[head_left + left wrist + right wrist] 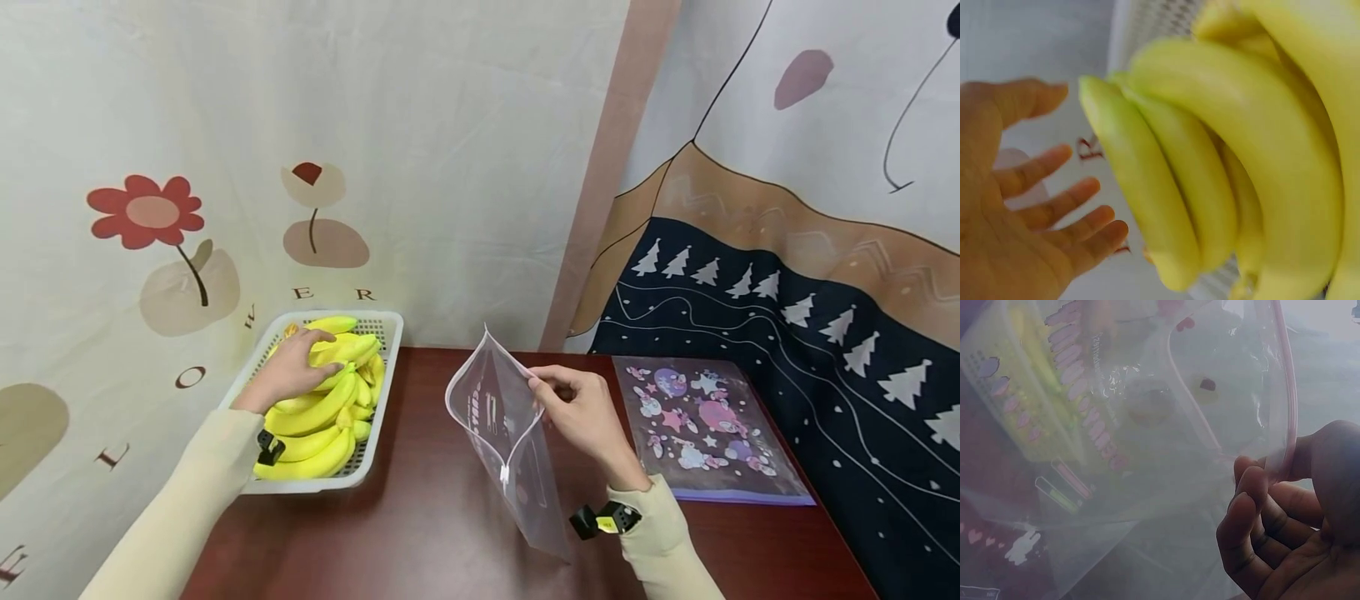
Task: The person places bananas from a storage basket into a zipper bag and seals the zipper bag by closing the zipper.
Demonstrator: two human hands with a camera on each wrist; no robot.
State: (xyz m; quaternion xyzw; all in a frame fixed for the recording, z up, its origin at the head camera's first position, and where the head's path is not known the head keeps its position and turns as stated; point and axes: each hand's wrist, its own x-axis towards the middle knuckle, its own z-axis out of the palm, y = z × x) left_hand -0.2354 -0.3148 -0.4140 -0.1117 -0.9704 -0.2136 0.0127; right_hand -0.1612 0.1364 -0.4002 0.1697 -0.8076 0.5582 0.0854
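Observation:
Yellow bananas with greenish tips are heaped in a light grey plastic basket at the left of the table. Over the far part of the heap is my left hand, its fingers spread and relaxed. In the left wrist view that hand has its fingers apart beside two bananas, with nothing between them. My right hand pinches the rim of a clear zip bag between thumb and fingers. The bag's mouth gapes, and its white slider sits at the near side.
A second zip bag, printed with pink and purple cartoons and edged in purple, lies flat on the dark red table at the right. Behind the table hangs a pale curtain, with a dark patterned cloth down the right side.

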